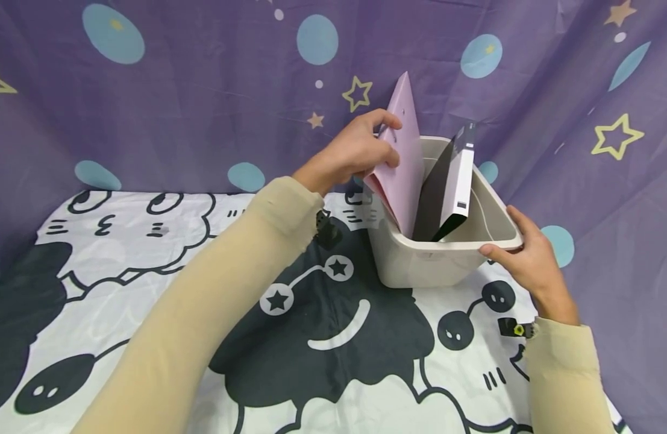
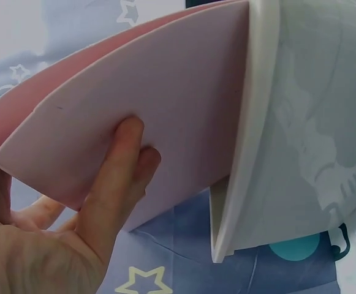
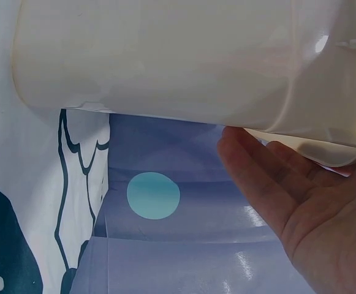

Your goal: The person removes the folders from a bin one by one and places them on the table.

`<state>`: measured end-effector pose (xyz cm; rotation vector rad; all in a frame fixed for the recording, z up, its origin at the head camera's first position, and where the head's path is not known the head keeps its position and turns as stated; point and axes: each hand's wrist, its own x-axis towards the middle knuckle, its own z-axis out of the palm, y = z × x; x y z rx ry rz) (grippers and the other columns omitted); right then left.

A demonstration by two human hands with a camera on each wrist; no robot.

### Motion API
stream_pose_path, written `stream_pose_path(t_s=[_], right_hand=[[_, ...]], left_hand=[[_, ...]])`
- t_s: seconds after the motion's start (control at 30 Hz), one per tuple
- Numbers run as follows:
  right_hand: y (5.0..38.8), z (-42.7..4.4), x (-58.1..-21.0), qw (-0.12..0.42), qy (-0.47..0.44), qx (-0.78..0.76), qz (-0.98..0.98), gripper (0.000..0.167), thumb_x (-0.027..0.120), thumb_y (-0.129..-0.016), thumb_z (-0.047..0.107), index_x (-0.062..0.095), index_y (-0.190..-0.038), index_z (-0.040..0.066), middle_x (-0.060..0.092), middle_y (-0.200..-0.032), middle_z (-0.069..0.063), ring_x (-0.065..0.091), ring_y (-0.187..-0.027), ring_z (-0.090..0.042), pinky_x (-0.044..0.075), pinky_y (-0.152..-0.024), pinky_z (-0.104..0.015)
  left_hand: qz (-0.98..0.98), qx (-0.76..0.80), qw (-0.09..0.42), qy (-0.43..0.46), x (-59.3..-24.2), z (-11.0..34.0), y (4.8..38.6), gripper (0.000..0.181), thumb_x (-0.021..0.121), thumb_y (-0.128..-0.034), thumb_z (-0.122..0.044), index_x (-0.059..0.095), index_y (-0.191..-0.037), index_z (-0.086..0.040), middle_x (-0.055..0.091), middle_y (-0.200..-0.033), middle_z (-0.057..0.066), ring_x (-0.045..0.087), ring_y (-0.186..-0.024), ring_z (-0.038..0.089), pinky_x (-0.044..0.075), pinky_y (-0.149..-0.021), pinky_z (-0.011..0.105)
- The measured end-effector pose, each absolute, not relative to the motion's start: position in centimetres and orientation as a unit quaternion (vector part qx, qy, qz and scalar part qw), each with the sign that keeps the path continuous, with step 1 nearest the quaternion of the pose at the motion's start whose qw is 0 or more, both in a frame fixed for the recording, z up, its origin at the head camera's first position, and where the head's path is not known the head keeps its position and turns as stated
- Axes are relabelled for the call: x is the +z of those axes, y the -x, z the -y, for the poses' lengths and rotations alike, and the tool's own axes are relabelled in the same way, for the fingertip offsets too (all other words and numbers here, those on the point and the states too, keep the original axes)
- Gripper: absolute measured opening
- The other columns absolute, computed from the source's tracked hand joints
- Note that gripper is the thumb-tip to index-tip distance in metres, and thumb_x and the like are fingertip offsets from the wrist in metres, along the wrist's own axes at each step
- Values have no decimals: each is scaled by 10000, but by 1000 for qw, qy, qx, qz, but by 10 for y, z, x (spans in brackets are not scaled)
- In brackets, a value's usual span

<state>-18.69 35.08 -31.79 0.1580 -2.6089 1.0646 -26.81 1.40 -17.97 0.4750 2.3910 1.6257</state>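
Progress looks partway, judging by the white bin (image 1: 420, 265), which has two things in it: a pink folder (image 1: 408, 175) along its left side and a black-and-white binder (image 1: 459, 181) just to the right. You have the bin at the far right of the printed surface (image 1: 387, 361), in front of the purple curtain (image 1: 203, 108). The binder seems the settled part: it leans at a slant inside the bin, its top rising above the far rim, and neither of your hands touches it. The pink folder is the unfinished part. Your left hand (image 1: 360, 147) grips it by its upper left side, and the left wrist view shows two of your fingers lying along one face. Its lower end is inside the bin, its upper part sticks up well above the rim, it tilts, and its covers part a little along one edge. Whether its bottom touches the bin floor is hidden from you here, and the pose alone does not tell whether you are lowering it or drawing it up. Your right hand (image 1: 534, 262) holds the rim at the near right corner, thumb over the top and fingers against the outside, probably to steady the bin. What is left, as far as you can judge, is finishing with the folder and releasing both grips.
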Motion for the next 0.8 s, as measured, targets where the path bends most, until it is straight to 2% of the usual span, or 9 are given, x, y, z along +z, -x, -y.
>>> stream_pose_path(t_s=[0.27,0.37,0.5,0.63,0.73,0.8], right_hand=[[186,-349,-316,161,-55,376,911,911,803,-761,203,285,-1501,85,486,-1277,-225,528,-787,45,403,-681,-68],[186,-348,-315,162,-55,376,911,906,801,-763,205,288,-1500,82,488,-1272,-222,528,-791,42,399,-686,-67],[186,-348,-315,160,-56,377,911,903,796,-767,204,284,-1499,74,491,-1262,-230,527,-788,46,402,-680,-66],[186,-347,-315,156,-55,382,909,908,793,-771,201,272,-1502,71,492,-1257,-233,532,-783,56,410,-676,-65],[185,-347,-315,155,-54,381,910,908,793,-770,199,271,-1502,68,495,-1256,-236,532,-781,62,408,-677,-64],[185,-347,-315,155,-53,378,911,908,793,-770,201,272,-1501,64,497,-1255,-240,530,-778,66,407,-673,-63]], left_hand=[[-802,565,106,-162,-175,-6,266,508,642,-788,12,496,-1237,-177,308,-510,-5,265,-364,108,244,-394,250],[-802,568,101,-153,-177,-3,268,426,661,-797,-3,492,-1163,-144,393,-608,27,310,-386,98,293,-405,244],[-814,555,92,-144,-179,-1,272,381,704,-806,-47,472,-1098,-126,485,-819,82,425,-453,102,381,-432,248],[-811,553,114,-151,-180,-2,275,470,693,-834,-63,455,-1229,-151,479,-1079,108,597,-633,169,507,-523,284],[-801,564,136,-151,-180,-2,276,533,667,-852,-51,428,-1310,-180,443,-1203,124,650,-764,236,555,-607,343],[-795,571,140,-150,-181,-1,276,528,662,-851,-40,430,-1304,-182,445,-1215,136,658,-790,256,562,-628,363]])
